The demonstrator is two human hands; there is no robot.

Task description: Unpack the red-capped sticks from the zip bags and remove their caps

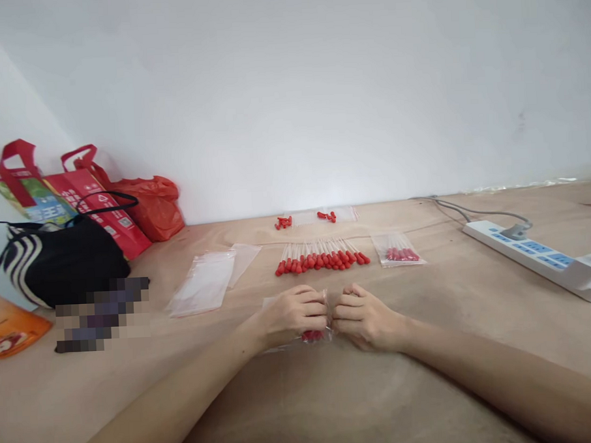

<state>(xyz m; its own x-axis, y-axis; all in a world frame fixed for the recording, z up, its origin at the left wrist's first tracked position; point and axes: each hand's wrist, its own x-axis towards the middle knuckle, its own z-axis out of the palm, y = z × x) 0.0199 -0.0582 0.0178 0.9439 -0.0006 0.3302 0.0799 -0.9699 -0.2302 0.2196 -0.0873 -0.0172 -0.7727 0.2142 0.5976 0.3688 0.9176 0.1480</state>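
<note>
Head view: I count two hands, left hand (292,313) and right hand (363,316), knuckles nearly touching, low centre on the surface (476,318). Each grip is closed, fingers curled and pinched on one small clear pouch (314,335) lying flat under them, with red tips showing inside.

Beyond the hands there's one row of thin pale sticks with red bulb ends (321,256), packed too tight for me to count. Just right of it is one filled pouch (398,251). To the left lie two empty clear film bags (203,284), overlapping. Near the wall (319,83) are two small clusters of red caps (283,222).

One white power strip (536,253) with a grey cable lies far right. Two red tote bags (96,197) and one black striped bag (57,258) sit far left.

Surface is tan, matte, wood-grained. Wall is plain white.
</note>
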